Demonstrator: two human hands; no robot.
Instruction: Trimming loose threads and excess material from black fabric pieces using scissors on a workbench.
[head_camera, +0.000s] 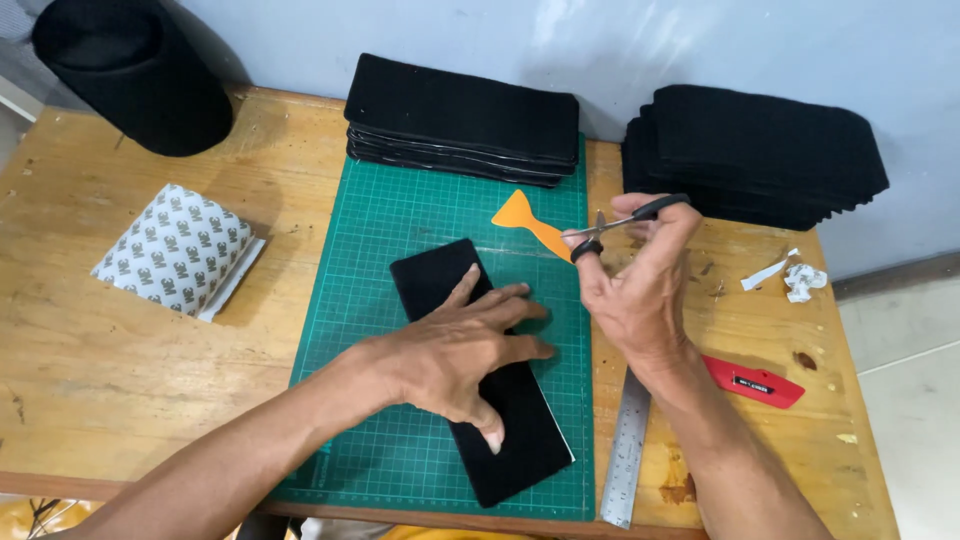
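Fabric in a black roll (135, 75) stands at the upper left of the frame, and below it a patterned grey-and-white pouch (180, 250) lies on the wooden desk (100, 370). Moving right, your left hand (450, 355) lies flat with its fingers spread on the black felt strip (520, 440), pinning it to the green cutting mat (400, 250) at the frame's centre; the hand grips nothing, it only presses. The strip looks soft, light and floppy, so it likely shifts easily; holding it down flat near its middle suits it better than pinching an edge. Above it a stack of black pads (460, 120) rests at the mat's top edge. An orange scraper (530, 220) lies just right of the strip's upper end. Your right hand (635, 290) is closed around small black-handled scissors (625, 225), thumb through one loop, blades near the scraper. Lower right, a steel ruler (625, 450) and a red cutter (755, 382) lie on the desk; another black pile (760, 150) sits upper right.
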